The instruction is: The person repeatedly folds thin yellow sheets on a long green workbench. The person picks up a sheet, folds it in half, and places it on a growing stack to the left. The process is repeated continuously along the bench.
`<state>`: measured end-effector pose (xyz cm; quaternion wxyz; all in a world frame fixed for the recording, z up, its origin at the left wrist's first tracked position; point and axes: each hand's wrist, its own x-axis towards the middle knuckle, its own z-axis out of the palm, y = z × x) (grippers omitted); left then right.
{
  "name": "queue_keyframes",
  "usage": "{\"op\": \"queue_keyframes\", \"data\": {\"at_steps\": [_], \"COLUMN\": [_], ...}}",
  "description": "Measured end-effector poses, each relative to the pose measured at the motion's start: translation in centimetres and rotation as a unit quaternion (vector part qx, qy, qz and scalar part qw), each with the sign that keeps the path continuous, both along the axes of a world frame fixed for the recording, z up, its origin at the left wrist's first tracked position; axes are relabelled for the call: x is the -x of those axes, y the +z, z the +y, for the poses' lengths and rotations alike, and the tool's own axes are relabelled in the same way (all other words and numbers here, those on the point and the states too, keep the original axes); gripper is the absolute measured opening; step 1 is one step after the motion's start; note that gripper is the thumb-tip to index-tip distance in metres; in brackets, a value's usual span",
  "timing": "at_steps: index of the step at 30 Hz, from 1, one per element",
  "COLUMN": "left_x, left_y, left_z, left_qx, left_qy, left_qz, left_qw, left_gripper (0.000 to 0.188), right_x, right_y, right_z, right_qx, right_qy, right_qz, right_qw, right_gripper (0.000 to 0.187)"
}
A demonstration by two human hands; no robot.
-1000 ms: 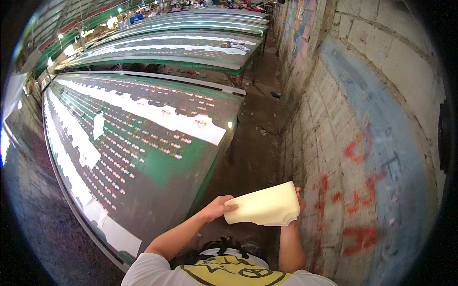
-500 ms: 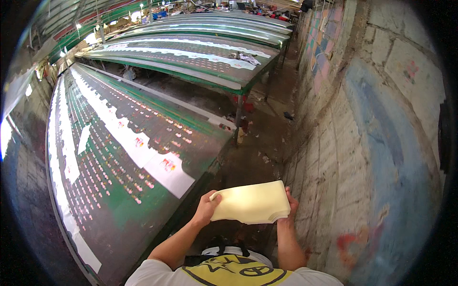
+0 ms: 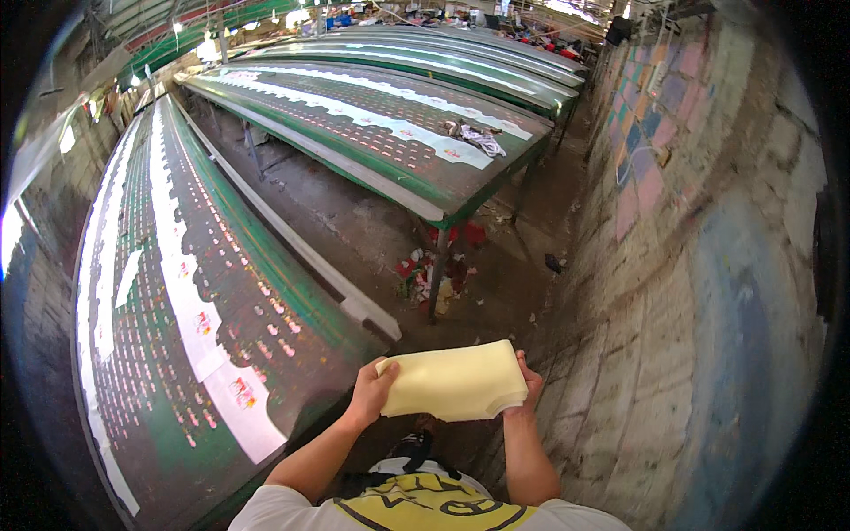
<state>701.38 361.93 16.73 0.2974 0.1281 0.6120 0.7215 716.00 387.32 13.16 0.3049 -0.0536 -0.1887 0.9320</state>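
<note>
Between my two hands I hold a stack of pale yellow cut fabric pieces (image 3: 453,382), held out in front of my body. My left hand (image 3: 372,391) grips its left end with the thumb on top. At the opposite end, my right hand (image 3: 529,382) is closed round the edge, its fingers partly hidden behind the stack. The layers show at the lower right corner, which has a curved cut. Nearest to my left forearm is a long dark printing table (image 3: 301,372), with a white fabric piece bearing a red print (image 3: 243,403) at its near end.
Rows of white pieces (image 3: 181,257) run along the left table. A second long table (image 3: 416,199) stands farther off, with a crumpled cloth (image 3: 478,137) on it. Scraps (image 3: 443,274) litter the floor by its leg (image 3: 437,283). A rough block wall (image 3: 620,372) rises on the right.
My view has shifted forward and turned left; the near table's end sits farther left and more floor shows. Both hands keep their hold on the yellow fabric stack.
</note>
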Motion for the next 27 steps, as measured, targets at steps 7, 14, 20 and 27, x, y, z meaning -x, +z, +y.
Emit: {"op": "queue_keyframes", "data": {"at_steps": [7, 14, 20, 27], "left_x": [10.4, 18.0, 20.1, 15.6], "left_y": [1.6, 2.8, 1.1, -0.3], "left_z": [13.2, 19.2, 20.0, 18.9], "left_qx": [-0.016, 0.056, 0.012, 0.016], "left_qy": [0.025, 0.132, 0.339, 0.533], "left_qz": [-0.019, -0.006, -0.043, -0.095], "left_qw": [0.999, 0.990, 0.940, 0.840], "left_gripper": [0.022, 0.024, 0.024, 0.023], "right_x": [12.2, 26.5, 40.5, 49.9], "right_y": [3.7, 2.0, 2.7, 2.0], "right_z": [14.0, 23.3, 24.2, 17.7], "right_qx": [-0.018, 0.016, -0.027, -0.014], "right_qy": [0.006, 0.146, 0.382, 0.646], "right_qz": [-0.036, -0.058, -0.039, 0.000], "right_qw": [0.999, 0.987, 0.923, 0.763], "right_gripper": [0.012, 0.012, 0.014, 0.013]}}
